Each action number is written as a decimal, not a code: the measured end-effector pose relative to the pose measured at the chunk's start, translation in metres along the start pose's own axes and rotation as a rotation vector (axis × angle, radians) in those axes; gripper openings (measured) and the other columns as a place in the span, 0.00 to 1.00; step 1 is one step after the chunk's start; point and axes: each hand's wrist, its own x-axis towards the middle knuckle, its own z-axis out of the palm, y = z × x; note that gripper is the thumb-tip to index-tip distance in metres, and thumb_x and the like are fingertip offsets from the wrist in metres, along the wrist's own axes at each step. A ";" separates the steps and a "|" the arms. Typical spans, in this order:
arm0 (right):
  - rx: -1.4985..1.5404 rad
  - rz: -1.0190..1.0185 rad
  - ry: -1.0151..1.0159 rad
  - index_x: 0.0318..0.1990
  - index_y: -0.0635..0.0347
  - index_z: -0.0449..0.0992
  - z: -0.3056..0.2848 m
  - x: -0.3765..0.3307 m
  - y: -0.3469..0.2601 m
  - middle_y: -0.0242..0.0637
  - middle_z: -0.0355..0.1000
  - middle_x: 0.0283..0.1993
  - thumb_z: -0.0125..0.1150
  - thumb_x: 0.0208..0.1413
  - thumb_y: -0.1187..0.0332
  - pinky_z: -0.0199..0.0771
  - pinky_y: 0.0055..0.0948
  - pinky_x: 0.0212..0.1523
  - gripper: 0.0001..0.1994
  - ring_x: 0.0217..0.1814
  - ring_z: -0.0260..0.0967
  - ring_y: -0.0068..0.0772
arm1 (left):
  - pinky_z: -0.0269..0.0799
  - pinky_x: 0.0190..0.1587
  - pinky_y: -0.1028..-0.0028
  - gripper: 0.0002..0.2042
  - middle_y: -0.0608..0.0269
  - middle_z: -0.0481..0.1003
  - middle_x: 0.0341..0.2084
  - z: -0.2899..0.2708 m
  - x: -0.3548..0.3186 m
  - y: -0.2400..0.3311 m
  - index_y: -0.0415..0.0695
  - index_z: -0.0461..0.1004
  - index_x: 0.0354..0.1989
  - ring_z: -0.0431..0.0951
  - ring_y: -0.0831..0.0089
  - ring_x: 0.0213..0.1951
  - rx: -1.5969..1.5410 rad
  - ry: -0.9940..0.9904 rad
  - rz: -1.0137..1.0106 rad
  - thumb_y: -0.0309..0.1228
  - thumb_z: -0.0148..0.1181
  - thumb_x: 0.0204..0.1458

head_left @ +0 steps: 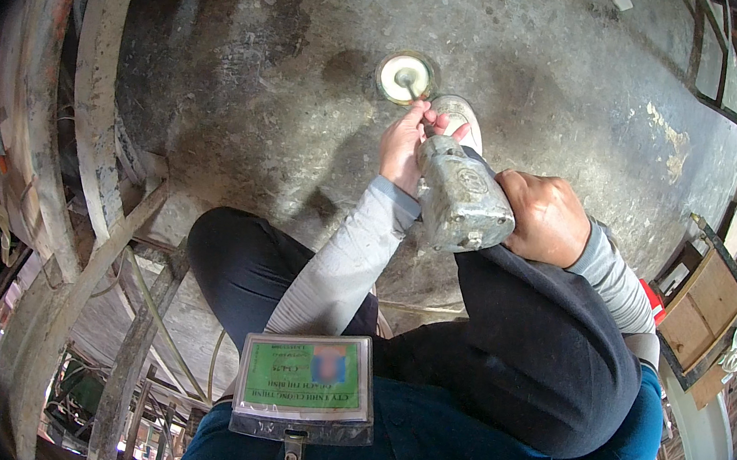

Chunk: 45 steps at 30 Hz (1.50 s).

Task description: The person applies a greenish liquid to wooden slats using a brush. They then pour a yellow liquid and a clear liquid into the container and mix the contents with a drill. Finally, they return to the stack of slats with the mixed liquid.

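A worn grey metal power tool (pixel 466 194), shaped like an air drill or impact wrench, is held between my two hands. My right hand (pixel 547 219) is wrapped round its handle side, with the knuckles up. My left hand (pixel 403 150) closes its fingers about the front end, where a thin rod (pixel 415 92) comes out. The rod reaches into a small round can (pixel 379 73) on the floor. Cream-white material (pixel 394 73) shows inside the can, with a grey rounded end of the rod over it. The handle is mostly hidden by my right hand.
My pale shoe (pixel 460 118) stands right beside the can on the stained concrete floor (pixel 302 95). Wooden and metal frame bars (pixel 98 90) rise on the left. A shallow wooden box (pixel 703 309) lies at the right. A badge (pixel 307 387) hangs before my body.
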 end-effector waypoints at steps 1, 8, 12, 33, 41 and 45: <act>0.001 0.000 -0.004 0.28 0.65 0.65 0.000 0.000 0.000 0.47 0.66 0.18 0.58 0.34 0.65 0.68 0.39 0.24 0.15 0.23 0.68 0.48 | 0.72 0.43 0.55 0.05 0.67 0.62 0.24 -0.001 0.000 0.001 0.42 0.62 0.32 0.67 0.76 0.28 0.002 -0.008 0.006 0.30 0.46 0.55; 0.021 -0.004 -0.016 0.28 0.65 0.65 -0.001 0.000 -0.001 0.47 0.67 0.19 0.59 0.34 0.65 0.68 0.39 0.25 0.15 0.24 0.68 0.47 | 0.70 0.45 0.55 0.06 0.68 0.62 0.21 0.003 -0.005 0.000 0.42 0.63 0.31 0.67 0.76 0.26 0.010 0.055 0.003 0.31 0.44 0.56; 0.029 -0.004 -0.028 0.28 0.65 0.65 -0.001 0.001 -0.001 0.46 0.67 0.20 0.58 0.34 0.65 0.68 0.39 0.25 0.15 0.24 0.68 0.47 | 0.66 0.49 0.54 0.09 0.68 0.64 0.18 0.004 -0.009 0.000 0.41 0.65 0.28 0.68 0.76 0.24 -0.006 0.061 -0.005 0.32 0.44 0.56; 0.053 0.052 -0.065 0.29 0.66 0.65 -0.008 -0.003 -0.002 0.48 0.66 0.19 0.57 0.35 0.67 0.68 0.40 0.26 0.14 0.24 0.68 0.49 | 0.63 0.52 0.56 0.11 0.70 0.64 0.16 0.005 -0.006 -0.006 0.42 0.64 0.25 0.69 0.78 0.25 -0.024 0.026 -0.040 0.33 0.42 0.57; 0.030 0.035 -0.024 0.28 0.65 0.65 -0.006 -0.003 0.000 0.47 0.65 0.17 0.58 0.36 0.65 0.68 0.39 0.25 0.14 0.23 0.68 0.48 | 0.62 0.53 0.55 0.10 0.70 0.64 0.17 0.006 -0.005 -0.005 0.42 0.63 0.25 0.70 0.78 0.25 -0.023 0.026 -0.051 0.32 0.41 0.57; 0.018 0.052 -0.018 0.27 0.65 0.65 -0.006 -0.002 -0.001 0.47 0.65 0.17 0.58 0.36 0.64 0.68 0.38 0.24 0.14 0.22 0.67 0.48 | 0.61 0.54 0.56 0.10 0.70 0.65 0.17 0.005 -0.004 -0.005 0.42 0.63 0.26 0.70 0.78 0.25 -0.056 -0.002 -0.060 0.33 0.41 0.57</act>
